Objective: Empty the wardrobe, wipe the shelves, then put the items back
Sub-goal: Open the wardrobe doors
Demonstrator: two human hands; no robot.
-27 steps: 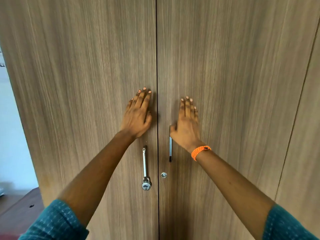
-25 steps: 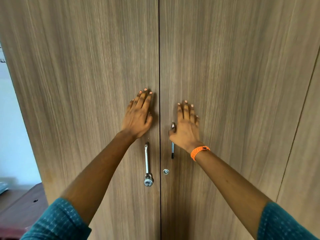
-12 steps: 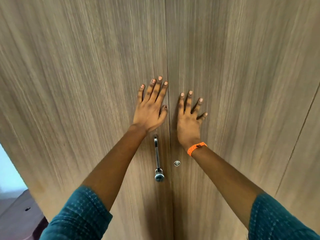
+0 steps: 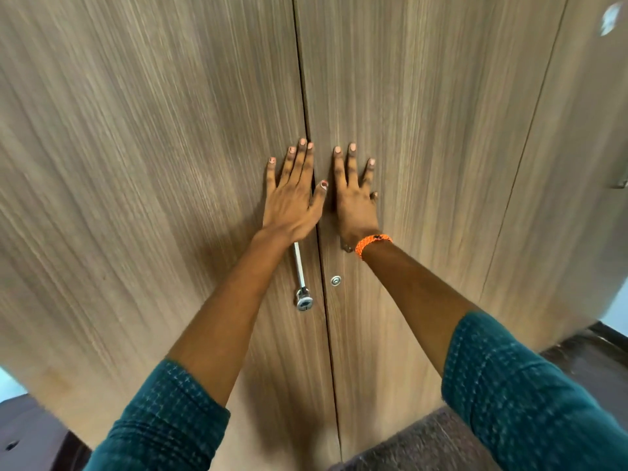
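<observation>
A tall wood-grain wardrobe fills the view with both doors closed. My left hand presses flat on the left door, fingers straight, just beside the centre seam. My right hand lies flat on the right door with fingers spread; an orange band circles its wrist. Below my left wrist a metal handle runs down to a small padlock. A round keyhole sits on the right door. The right door's handle is hidden under my right hand and wrist.
Another wardrobe panel stands to the right with a bit of metal hardware at its edge. A dark wooden surface shows at the lower left. A brownish mat lies on the floor at the bottom.
My right hand slid left off the right door handle and now lies flat close to the seam. The view has tilted and shifted downward, showing floor at the right.
</observation>
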